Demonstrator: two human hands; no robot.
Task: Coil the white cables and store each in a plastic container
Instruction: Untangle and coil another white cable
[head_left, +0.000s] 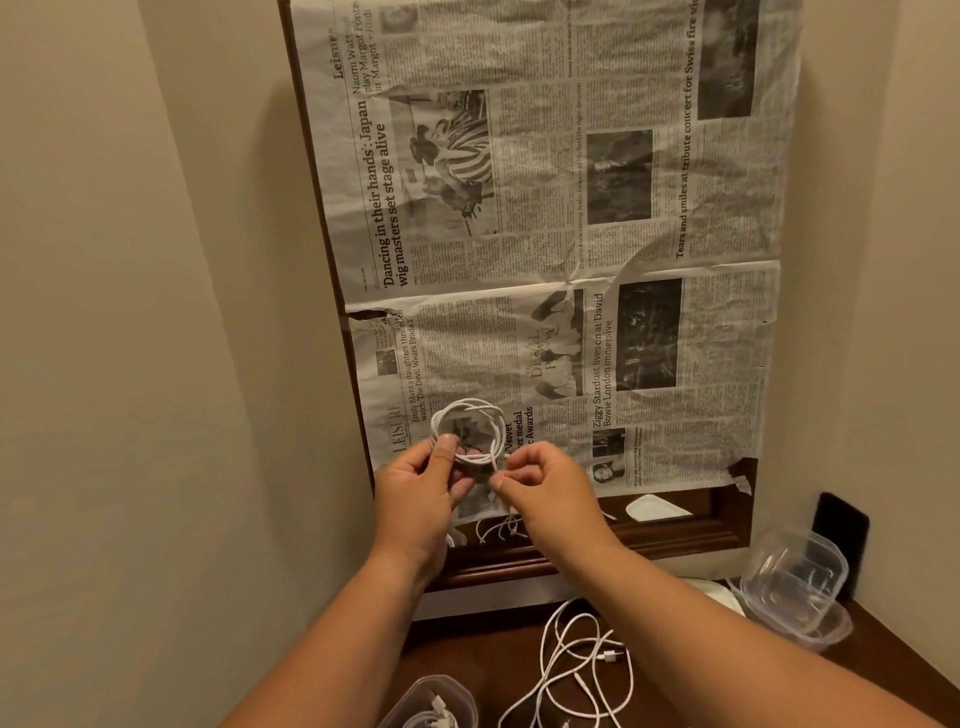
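A white cable wound into a small coil (470, 428) is held up in the air in front of the newspaper-covered mirror. My left hand (422, 486) grips the coil's lower left side with thumb on top. My right hand (540, 480) pinches the cable at the coil's lower right. Loose white cables (576, 660) lie tangled on the dark wooden table below. A clear plastic container (434, 704) at the bottom edge holds a white cable. An open clear container (795, 592) sits at the right, leaning by the wall.
A mirror in a dark wooden frame (519, 564) is covered with newspaper (561, 234). A black object (841, 525) leans on the right wall. Beige walls close in on both sides. A white lid (714, 592) lies behind my right forearm.
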